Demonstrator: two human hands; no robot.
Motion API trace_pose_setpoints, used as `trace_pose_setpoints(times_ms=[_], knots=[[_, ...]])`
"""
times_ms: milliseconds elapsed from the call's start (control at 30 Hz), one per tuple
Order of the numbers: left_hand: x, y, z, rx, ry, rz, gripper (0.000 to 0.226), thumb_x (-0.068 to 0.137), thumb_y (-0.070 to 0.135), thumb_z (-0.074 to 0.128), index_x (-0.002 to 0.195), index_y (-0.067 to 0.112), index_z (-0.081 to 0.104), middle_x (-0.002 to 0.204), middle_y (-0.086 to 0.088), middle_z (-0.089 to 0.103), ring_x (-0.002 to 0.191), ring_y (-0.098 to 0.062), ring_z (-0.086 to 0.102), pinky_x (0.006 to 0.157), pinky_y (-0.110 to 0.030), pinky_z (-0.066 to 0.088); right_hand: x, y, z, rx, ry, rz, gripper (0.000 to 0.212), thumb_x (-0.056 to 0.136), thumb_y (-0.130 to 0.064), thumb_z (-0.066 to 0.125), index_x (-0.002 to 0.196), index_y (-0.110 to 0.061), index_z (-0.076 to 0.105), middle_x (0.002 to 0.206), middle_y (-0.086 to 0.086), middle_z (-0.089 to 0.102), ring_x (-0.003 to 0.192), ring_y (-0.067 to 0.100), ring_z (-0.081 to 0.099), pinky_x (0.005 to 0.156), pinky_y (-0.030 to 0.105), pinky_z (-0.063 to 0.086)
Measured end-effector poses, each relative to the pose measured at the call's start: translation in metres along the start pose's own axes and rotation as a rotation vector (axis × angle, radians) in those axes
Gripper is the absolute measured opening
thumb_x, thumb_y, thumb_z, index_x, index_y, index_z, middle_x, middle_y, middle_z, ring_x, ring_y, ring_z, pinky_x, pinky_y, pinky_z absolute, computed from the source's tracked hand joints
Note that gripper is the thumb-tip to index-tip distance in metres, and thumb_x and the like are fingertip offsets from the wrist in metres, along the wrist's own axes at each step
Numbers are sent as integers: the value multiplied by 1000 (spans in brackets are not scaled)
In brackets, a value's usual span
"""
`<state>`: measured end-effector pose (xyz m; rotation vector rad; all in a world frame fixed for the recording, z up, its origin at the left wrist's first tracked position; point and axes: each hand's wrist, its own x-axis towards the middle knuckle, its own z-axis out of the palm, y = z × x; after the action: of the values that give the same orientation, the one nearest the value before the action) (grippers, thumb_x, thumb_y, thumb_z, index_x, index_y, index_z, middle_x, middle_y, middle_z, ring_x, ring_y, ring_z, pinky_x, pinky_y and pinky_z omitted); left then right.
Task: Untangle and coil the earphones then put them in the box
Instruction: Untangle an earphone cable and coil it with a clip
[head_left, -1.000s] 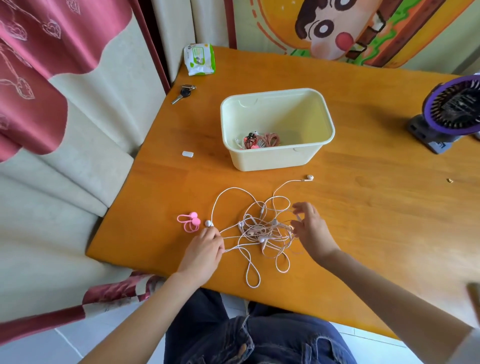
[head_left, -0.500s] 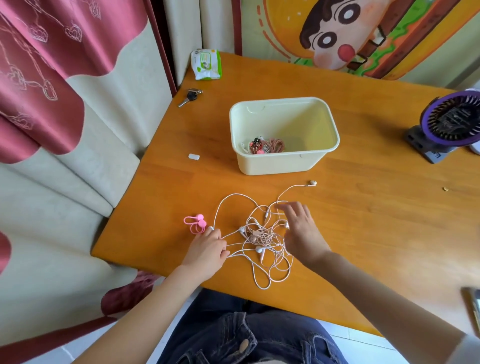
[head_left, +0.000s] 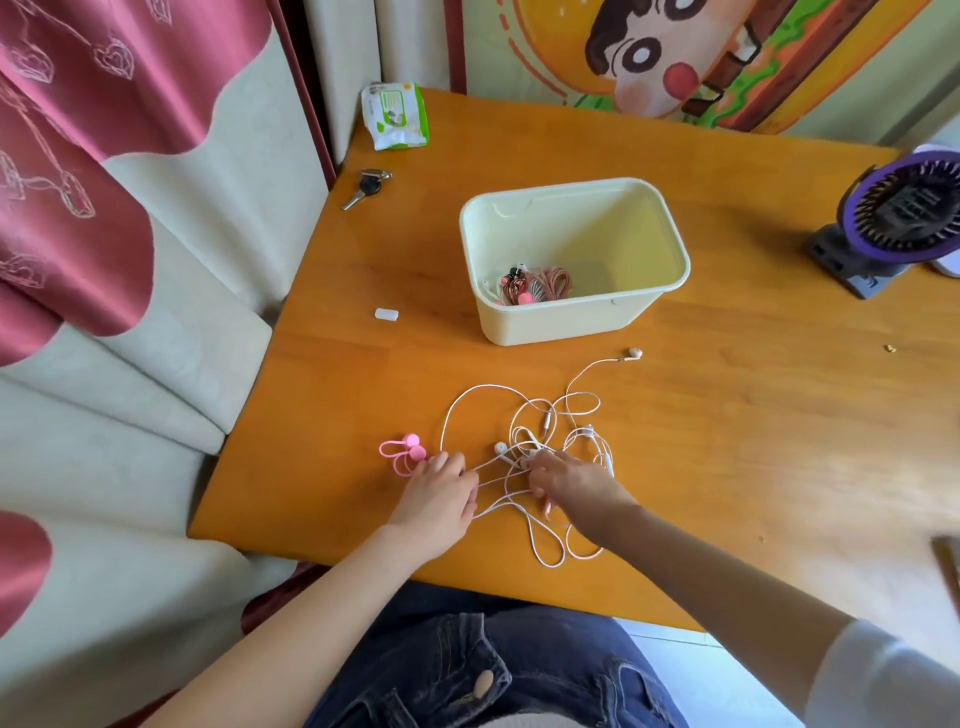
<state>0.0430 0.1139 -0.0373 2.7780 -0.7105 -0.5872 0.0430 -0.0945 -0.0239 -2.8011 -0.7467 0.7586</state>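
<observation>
Right hand (head_left: 566, 480) is now sitting over the near middle of the tangle, having come in from the far right side, where its fingers were spread above the wires half a second ago. Those fingers are now curling down into the knot and appear to be pinching a strand or a bud at its centre, though exactly which piece is hidden under the fingertips. Left hand (head_left: 441, 493) is staying at the left edge of the tangle as before, with its fingers bunched together and pressing or pinching the strands that are running out from under them towards the right.

The earphones (head_left: 535, 441) are lying in a loose white tangle on the table (head_left: 727, 441), between the two hands and on the near side of the box (head_left: 571, 322). One bud (head_left: 634, 354) is trailing off alone just beside the box's front wall, much as it was earlier. A pink cable tie (head_left: 402, 454) is waiting just beside the left hand. Another coiled set (head_left: 540, 283) is already resting inside the box.

Untangling is the step in hand, and it is looking only just begun, since the loops are still crossing one another thickly. The next move is probably calling for one end to be held steady while the right hand is drawing a single strand free of the knot, gently enough that the loops are loosening rather than tightening
</observation>
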Motion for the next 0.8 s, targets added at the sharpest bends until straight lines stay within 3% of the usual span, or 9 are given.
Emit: trace_pose_setpoints(times_ms=[100, 233, 300, 367, 433, 533, 667, 800], knots=[[3, -1, -1, -65, 6, 1, 19, 98, 28, 42, 106, 20, 57, 110, 3, 50, 106, -15, 42, 96, -29, 33, 6, 4, 1, -45, 68, 25, 9, 89, -13, 60, 97, -14, 65, 110, 6, 57, 96, 25, 57, 63, 33, 50], [8, 7, -12, -296, 111, -44, 21, 99, 28, 39, 104, 17, 57, 106, 3, 52, 102, -15, 47, 92, -33, 36, 11, -10, -11, -63, 113, 96, 25, 97, -27, 47, 112, -13, 60, 123, 3, 47, 116, 21, 45, 71, 34, 47], [9, 11, -18, -363, 154, -32, 18, 99, 27, 42, 102, 17, 57, 104, 4, 53, 100, -15, 48, 89, -34, 39, 9, -12, -10, -57, 50, 82, 24, 96, -13, 46, 118, -15, 55, 129, 1, 42, 120, 18, 42, 77, 31, 46], [9, 12, -18, -302, 125, 31, 18, 98, 26, 43, 106, 19, 57, 108, 4, 52, 105, -16, 46, 93, -35, 37, 1, -6, -5, 2, 6, 52, 46, 84, 10, 43, 117, -19, 56, 131, -2, 41, 121, 17, 42, 82, 27, 43], [7, 7, -15, -173, 59, 82, 23, 98, 26, 42, 117, 21, 55, 117, 4, 48, 113, -16, 42, 99, -34, 32, -4, 2, -2, 28, 16, 27, 54, 75, 16, 41, 112, -20, 58, 131, -2, 41, 119, 17, 44, 83, 27, 43], [2, -2, -8, -45, 27, 137, 30, 97, 22, 44, 127, 21, 50, 126, 3, 42, 118, -17, 37, 103, -30, 28, -4, 8, 0, -20, 50, -25, 40, 77, 13, 49, 101, -18, 60, 124, 1, 45, 110, 19, 49, 75, 30, 46], [1, -8, -9, -120, 6, 137, 31, 97, 19, 45, 127, 21, 52, 128, 4, 44, 119, -16, 38, 103, -28, 29, 3, 4, 2, -26, 156, -5, 23, 68, -4, 79, 79, -19, 65, 102, 3, 58, 84, 23, 61, 53, 30, 50], [7, -3, -25, -466, 3, -25, 29, 98, 22, 44, 126, 18, 51, 126, 2, 46, 119, -17, 44, 103, -33, 34, 10, -11, -16, 89, 350, 22, 4, 77, -16, 72, 76, -17, 68, 108, 6, 62, 92, 30, 60, 66, 39, 53]])
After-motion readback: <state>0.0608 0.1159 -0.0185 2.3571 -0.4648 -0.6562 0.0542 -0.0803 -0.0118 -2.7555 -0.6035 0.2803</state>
